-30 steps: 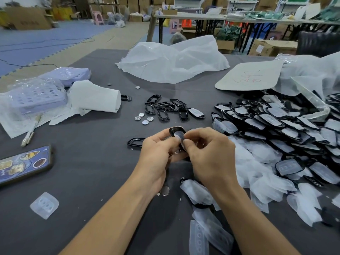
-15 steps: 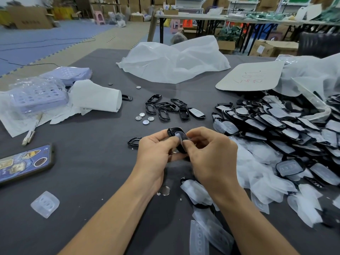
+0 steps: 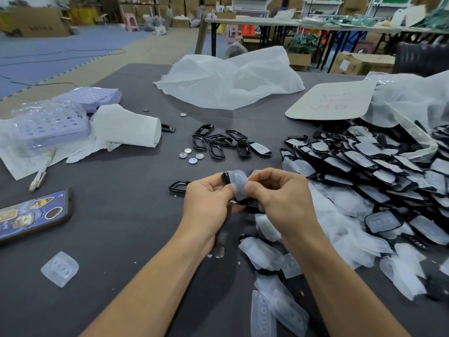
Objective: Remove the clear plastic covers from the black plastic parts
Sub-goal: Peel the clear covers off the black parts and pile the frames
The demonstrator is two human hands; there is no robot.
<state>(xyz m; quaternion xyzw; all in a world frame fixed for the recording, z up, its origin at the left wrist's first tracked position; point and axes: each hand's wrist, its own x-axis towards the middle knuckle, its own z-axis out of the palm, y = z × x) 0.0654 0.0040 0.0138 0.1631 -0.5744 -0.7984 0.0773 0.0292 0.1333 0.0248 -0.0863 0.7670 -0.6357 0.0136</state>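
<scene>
one grey table [image 3: 121,227] fills the view. heaped on its right side lies a pile of covered black parts [image 3: 364,166], and a smaller cluster of bare black frames [image 3: 218,144] sits beyond the hands. above the table's middle, the left hand [image 3: 209,203] curls its fingers round a black part [image 3: 225,177]. the right hand [image 3: 281,200] pinches the clear cover [image 3: 238,183] between thumb and forefinger; the cover stands partly lifted off the part. four coins [image 3: 192,155] lie beside the frames.

Bare table [image 3: 126,215] left; parts heap [image 3: 379,171] right
</scene>
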